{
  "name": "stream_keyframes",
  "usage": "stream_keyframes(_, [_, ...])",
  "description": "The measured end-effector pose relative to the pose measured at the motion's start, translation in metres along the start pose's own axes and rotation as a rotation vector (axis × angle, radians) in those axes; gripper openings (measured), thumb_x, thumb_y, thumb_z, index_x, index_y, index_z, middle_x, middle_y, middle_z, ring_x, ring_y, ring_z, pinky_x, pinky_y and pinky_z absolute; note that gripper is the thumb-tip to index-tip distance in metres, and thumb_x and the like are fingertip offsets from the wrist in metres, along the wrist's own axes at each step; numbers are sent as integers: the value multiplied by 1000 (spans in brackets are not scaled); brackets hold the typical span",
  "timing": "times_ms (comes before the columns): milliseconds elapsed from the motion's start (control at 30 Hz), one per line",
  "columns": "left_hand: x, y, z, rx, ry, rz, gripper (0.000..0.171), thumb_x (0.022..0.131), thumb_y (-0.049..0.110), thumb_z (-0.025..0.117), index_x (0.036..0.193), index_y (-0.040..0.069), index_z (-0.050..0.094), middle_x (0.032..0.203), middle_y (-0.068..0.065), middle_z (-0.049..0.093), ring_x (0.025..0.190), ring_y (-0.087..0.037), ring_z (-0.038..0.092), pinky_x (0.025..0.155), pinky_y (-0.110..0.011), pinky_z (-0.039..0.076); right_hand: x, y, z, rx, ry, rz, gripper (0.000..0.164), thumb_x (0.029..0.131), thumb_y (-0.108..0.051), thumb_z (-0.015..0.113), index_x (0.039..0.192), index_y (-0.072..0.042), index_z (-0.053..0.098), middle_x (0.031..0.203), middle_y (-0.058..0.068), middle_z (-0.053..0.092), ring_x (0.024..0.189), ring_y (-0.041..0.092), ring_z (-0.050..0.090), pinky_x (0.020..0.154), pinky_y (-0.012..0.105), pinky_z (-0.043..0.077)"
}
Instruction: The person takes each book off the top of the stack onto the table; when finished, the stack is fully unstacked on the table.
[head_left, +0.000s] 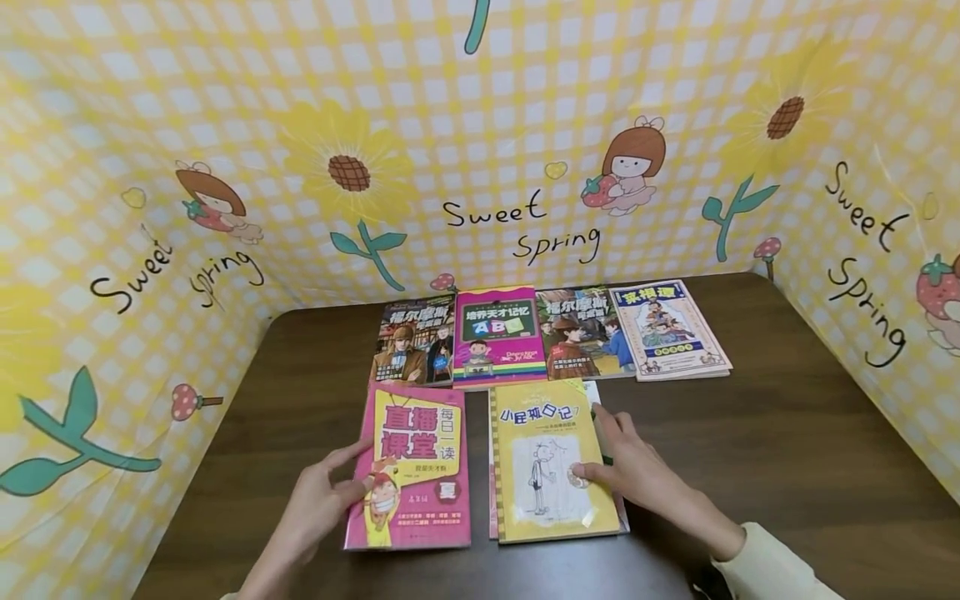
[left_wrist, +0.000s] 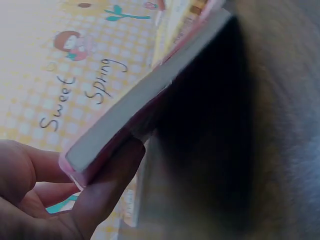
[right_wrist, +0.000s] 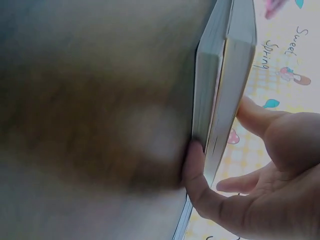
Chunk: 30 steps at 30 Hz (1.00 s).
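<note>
My left hand [head_left: 318, 497] holds a pink book [head_left: 442, 529] by its left edge, thumb over the cover. The left wrist view shows this book [left_wrist: 120, 120] tilted, its pages' edge pinched between thumb and fingers. To the right, my right hand [head_left: 637, 467] grips a yellow book [head_left: 555, 500], with the thumb on its front. Beneath it, another book [head_left: 622, 521] shows only along the edges. In the right wrist view, two thick books [right_wrist: 225, 90] lie against each other, with my thumb and fingers on opposite sides of them.
Behind stand four covers in a row: a dark book [head_left: 412, 337], a magenta book [head_left: 498, 333], a second dark book [head_left: 577, 333] and a white-and-blue book [head_left: 671, 329]. They lie on a brown table [head_left: 810, 400]. A yellow checked cloth [head_left: 480, 125] rises around three sides.
</note>
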<state>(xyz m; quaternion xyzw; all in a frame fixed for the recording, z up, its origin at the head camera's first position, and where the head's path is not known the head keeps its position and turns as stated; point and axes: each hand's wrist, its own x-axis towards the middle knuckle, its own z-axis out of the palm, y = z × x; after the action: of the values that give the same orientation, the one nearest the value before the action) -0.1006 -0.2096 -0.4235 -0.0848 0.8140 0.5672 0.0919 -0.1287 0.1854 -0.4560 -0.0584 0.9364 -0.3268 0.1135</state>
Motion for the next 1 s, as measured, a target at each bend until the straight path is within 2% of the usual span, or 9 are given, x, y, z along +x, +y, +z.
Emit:
stream_keyframes(100, [5,-8,7,24,-16,8,54,87,-3,64,139,1,49,123,-29,56,82,-27,70,63,-35,57,0,1,-2,1,18,-11,98,82,-43,75,152,-1,21,129,29,41,100,37,55,82,56,48])
stream_keyframes(167, [7,-11,13,49,-26,33,53,86,-5,63,138,-2,50,122,-33,55,82,-25,70,62,-34,57,0,2,-3,17,22,-21,98,82,-40,75,151,1,20,136,35,37,115,46,50,91,62,43])
stream_keyframes(267, [10,-13,22,148,-10,90,52,85,-1,67,134,-3,53,120,-32,56,78,-21,67,59,-32,56,2,5,-5,43,24,-28,98,82,-35,77,150,4,19,137,35,39,124,46,44,97,60,40])
stream_keyframes(333, [11,-14,25,250,7,134,50,84,2,68,132,-3,55,120,-30,58,85,-22,65,66,-32,55,4,8,-7,60,31,-31,96,82,-31,78,150,6,20,132,31,47,118,41,49,95,54,44])
stream_keyframes(400, [13,-14,28,359,17,165,51,83,7,70,132,-1,57,122,-27,59,95,-28,63,77,-37,53,4,12,-10,75,35,-31,95,81,-28,79,149,7,22,122,24,55,102,30,57,85,44,49])
stream_keyframes(533, [14,-14,34,500,-41,183,52,85,11,70,133,-2,54,137,-31,46,125,-46,45,99,-57,40,2,23,-20,108,31,-38,89,81,-23,79,146,10,28,106,17,62,77,16,57,66,30,48])
stream_keyframes(700, [4,-14,48,595,-142,152,60,84,17,74,136,-1,51,148,-35,27,133,-56,23,101,-68,29,-13,42,-45,173,48,-69,73,80,-12,78,139,10,41,101,16,65,75,15,61,58,27,51])
stream_keyframes(867, [-12,-12,66,682,-184,271,62,75,14,82,130,-1,57,147,-32,32,135,-56,19,99,-71,29,-34,61,-76,138,148,-48,68,80,-12,78,137,9,46,99,16,64,78,20,61,53,27,51])
stream_keyframes(1000, [-18,-7,80,714,-252,350,67,73,20,84,132,4,56,148,-28,34,136,-53,21,99,-72,27,-47,74,-88,62,189,9,71,81,-21,78,136,10,45,100,17,66,83,22,61,57,26,47])
